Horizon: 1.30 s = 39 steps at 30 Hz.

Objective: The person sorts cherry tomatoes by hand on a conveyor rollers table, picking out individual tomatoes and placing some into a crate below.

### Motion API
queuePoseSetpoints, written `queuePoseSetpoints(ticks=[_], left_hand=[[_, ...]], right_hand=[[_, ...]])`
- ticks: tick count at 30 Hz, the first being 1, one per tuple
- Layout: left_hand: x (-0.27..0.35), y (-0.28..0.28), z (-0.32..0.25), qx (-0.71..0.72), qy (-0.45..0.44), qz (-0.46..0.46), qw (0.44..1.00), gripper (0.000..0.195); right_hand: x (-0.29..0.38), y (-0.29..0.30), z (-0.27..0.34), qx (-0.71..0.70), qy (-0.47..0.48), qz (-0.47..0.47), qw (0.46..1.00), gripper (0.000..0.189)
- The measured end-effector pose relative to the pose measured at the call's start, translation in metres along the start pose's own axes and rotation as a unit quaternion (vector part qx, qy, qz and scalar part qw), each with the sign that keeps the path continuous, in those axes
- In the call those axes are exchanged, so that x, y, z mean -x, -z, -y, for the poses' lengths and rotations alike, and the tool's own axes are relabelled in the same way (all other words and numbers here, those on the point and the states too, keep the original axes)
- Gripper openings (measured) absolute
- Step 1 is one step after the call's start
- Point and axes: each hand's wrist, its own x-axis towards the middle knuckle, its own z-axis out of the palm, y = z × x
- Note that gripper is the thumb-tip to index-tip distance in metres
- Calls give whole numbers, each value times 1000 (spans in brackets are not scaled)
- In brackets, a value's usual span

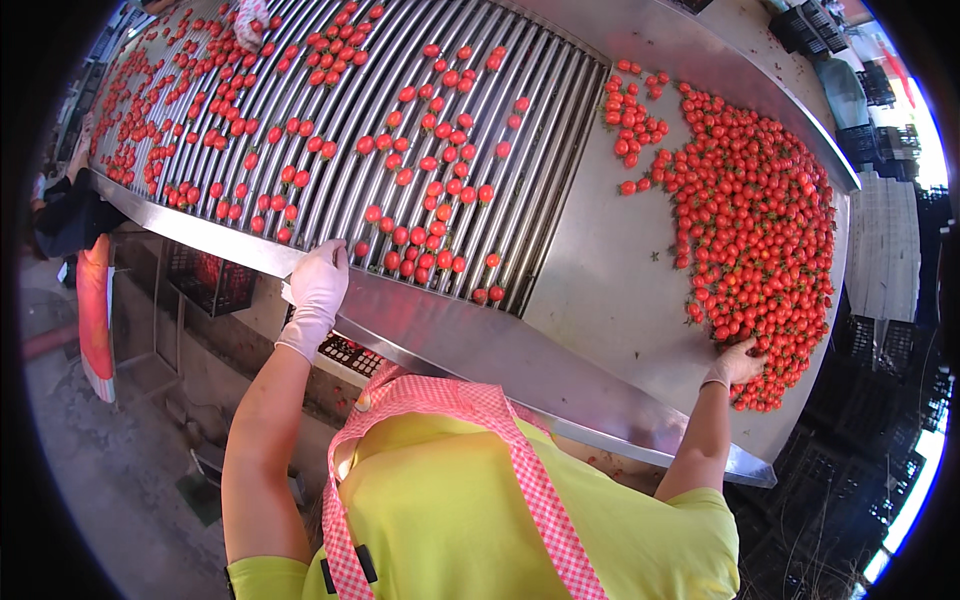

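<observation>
My left hand point(319, 281), in a pale thin glove, rests at the near metal side rail point(427, 315) of a roller conveyor point(337, 180). Its fingers are bent, and whether they hold anything is hidden. Loose small red tomatoes point(431, 240) lie across the rollers to its right. My right hand point(739, 364), also gloved, touches the near left edge of a large heap of tomatoes point(757, 225), many with green stems. Its fingers are apart, the tips partly among the fruit. The heap lies on a smooth metal feed table point(600, 262), which joins the rollers.
Another person's sleeved hand point(251, 26) reaches over tomatoes at the far side. A person in dark clothing point(75, 217) is at the left end. Below the rail sits a dark crate point(210, 277) holding tomatoes. A raised metal wall point(780, 90) borders the feed table's far side.
</observation>
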Motion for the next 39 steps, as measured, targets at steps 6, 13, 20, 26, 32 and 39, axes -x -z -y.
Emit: queuePoseSetpoints(ticks=[6, 13, 20, 26, 32, 39], left_hand=[[-4, -5, -5, -23, -1, 11, 1000, 24], [-3, -10, -4, -17, -6, 10, 1000, 24], [-4, -11, -10, -21, -11, 12, 1000, 24], [0, -12, -12, -20, 8, 10, 1000, 24], [5, -18, -15, -13, -3, -15, 1000, 23], [6, -24, -13, -13, -6, -30, 999, 22]], right_hand=[[-31, -6, 5, -23, -51, 129, 990, 82], [12, -11, 103, 30, -1, 153, 988, 81], [62, -51, 124, -147, 230, 87, 958, 61], [154, -29, 204, -178, 291, 236, 910, 50], [237, 3, 258, -532, 124, 588, 597, 60], [185, -10, 226, -442, 206, 434, 758, 42]])
